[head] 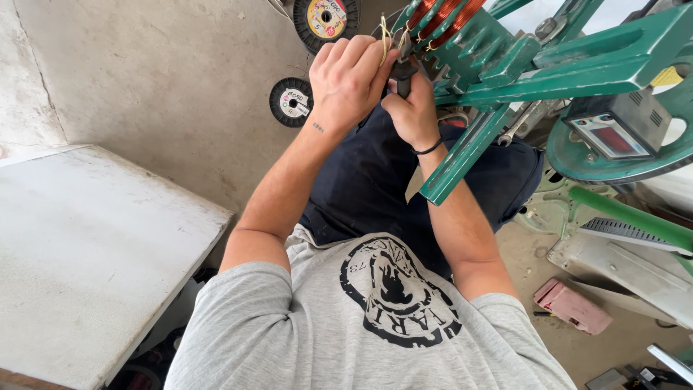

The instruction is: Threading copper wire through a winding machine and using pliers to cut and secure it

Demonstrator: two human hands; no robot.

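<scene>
My left hand (350, 76) is closed around thin yellowish strands (385, 32) at the end of a green coil-winding frame (505, 65). My right hand (413, 108) grips a dark-handled plier-like tool (403, 68), its tip up against the same strands. Copper wire coils (444, 18) sit wound in the slots of the green frame just beyond both hands. A dark band circles my right wrist. My knees in dark trousers lie below the hands.
Two black wire spools (291, 102) (326, 19) lie on the concrete floor ahead. A grey slab table (86, 245) is at my left. A counter box with a red display (613, 133) hangs on the green machine; a pink block (570, 305) lies on the floor at right.
</scene>
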